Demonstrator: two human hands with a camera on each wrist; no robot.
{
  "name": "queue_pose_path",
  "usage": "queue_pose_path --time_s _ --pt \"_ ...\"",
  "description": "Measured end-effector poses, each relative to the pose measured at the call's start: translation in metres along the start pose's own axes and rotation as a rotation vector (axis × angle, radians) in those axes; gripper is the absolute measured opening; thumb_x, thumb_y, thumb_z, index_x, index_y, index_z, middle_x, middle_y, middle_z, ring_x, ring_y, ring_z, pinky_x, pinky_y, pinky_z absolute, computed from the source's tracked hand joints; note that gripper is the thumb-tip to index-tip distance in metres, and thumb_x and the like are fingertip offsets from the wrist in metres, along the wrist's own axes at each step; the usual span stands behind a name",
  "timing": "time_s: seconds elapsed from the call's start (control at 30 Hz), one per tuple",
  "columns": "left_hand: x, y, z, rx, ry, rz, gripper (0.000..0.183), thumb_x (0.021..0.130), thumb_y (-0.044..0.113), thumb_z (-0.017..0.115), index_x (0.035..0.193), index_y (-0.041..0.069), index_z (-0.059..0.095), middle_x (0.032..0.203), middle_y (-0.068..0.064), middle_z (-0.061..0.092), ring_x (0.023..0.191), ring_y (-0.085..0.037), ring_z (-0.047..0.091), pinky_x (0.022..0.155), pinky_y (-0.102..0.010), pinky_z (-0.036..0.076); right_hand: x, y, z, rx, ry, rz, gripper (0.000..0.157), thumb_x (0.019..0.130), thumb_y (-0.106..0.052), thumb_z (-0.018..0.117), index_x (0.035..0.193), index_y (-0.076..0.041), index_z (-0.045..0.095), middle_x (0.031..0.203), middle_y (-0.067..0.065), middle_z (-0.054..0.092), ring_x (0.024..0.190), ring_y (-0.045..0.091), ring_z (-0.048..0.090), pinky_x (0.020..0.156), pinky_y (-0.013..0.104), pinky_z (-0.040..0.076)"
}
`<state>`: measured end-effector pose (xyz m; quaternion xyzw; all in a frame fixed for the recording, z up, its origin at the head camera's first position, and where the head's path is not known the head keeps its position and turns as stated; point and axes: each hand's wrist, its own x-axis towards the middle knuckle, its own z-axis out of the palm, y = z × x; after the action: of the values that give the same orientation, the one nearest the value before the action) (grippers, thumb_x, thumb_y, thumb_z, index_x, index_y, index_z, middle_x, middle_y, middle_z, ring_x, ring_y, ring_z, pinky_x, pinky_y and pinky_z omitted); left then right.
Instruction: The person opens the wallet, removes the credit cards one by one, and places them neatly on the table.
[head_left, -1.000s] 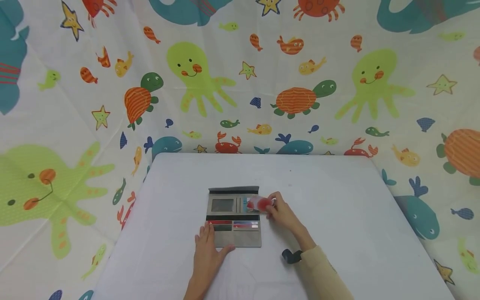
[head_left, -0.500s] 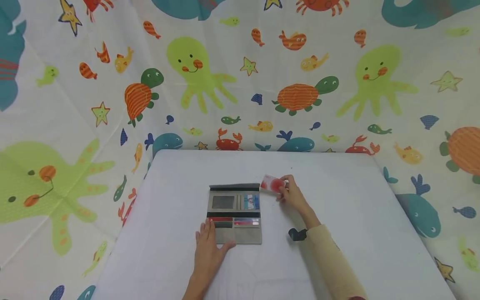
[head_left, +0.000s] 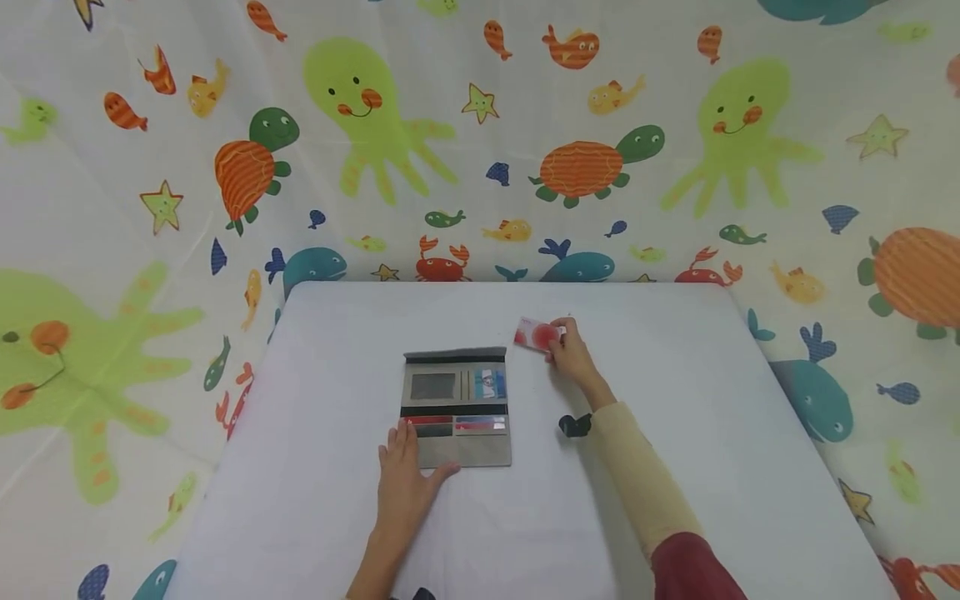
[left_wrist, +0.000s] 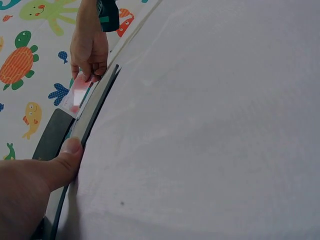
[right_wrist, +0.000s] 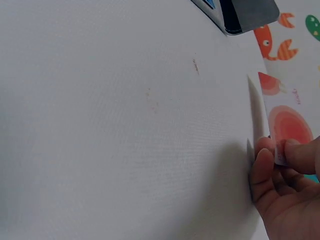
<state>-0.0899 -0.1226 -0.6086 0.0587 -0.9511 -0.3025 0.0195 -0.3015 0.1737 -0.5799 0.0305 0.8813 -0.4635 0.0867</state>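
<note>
A grey wallet (head_left: 483,452) lies spread open on the white table, with its dark flap at the far side. My left hand (head_left: 401,482) rests on the wallet's lower left corner, fingers straight and thumb along the near edge. Beyond the wallet's upper right corner, my right hand (head_left: 574,357) pinches a white card with red circles (head_left: 532,333) between thumb and fingers. The right wrist view shows the thumb on this card (right_wrist: 290,125). A blue card (head_left: 489,384) sits in the wallet's upper right part. Red card edges (head_left: 427,420) show in the lower slots.
The white table (head_left: 315,375) stretches out on both sides of the wallet. Behind it hangs a curtain (head_left: 450,125) printed with sea animals. A small black device (head_left: 575,426) is at the right wrist.
My right hand has drawn the red-and-white card out of the wallet, away to the upper right, uncovering the blue card. The left hand stays on the wallet. The head view has shifted slightly.
</note>
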Motion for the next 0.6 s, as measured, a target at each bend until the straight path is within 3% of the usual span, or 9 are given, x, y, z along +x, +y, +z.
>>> queue_pose_path --time_s 0.2,0.47,0.6 --pt "0.003 0.001 0.0 0.006 -0.01 -0.007 0.107 0.078 0.055 0.08 0.152 -0.006 0.033 0.163 -0.023 0.026 0.152 -0.044 0.022 0.125 -0.062 0.017 0.014 -0.007 -0.001 -0.009 -0.006 0.047 0.043 0.104 -0.011 0.049 0.143 -0.016 0.032 0.113 0.017 0.055 0.086 0.023 0.059 0.074 0.025 0.054" --pt "0.008 0.002 -0.002 -0.02 -0.001 -0.004 0.106 0.078 0.053 0.08 0.153 -0.005 0.033 0.164 -0.022 0.025 0.153 -0.044 0.021 0.125 -0.063 0.015 0.027 -0.017 0.003 -0.009 0.009 0.058 0.045 0.103 -0.01 0.049 0.145 -0.015 0.033 0.111 0.017 0.056 0.085 0.024 0.058 0.072 0.026 0.052" --pt "0.006 0.001 0.0 -0.023 -0.013 -0.013 0.106 0.078 0.053 0.081 0.153 -0.004 0.033 0.164 -0.022 0.025 0.153 -0.043 0.021 0.125 -0.062 0.015 0.029 -0.018 0.004 -0.011 0.01 0.089 0.046 0.103 -0.009 0.049 0.146 -0.014 0.034 0.122 0.02 0.056 0.097 0.028 0.057 0.081 0.034 0.056"
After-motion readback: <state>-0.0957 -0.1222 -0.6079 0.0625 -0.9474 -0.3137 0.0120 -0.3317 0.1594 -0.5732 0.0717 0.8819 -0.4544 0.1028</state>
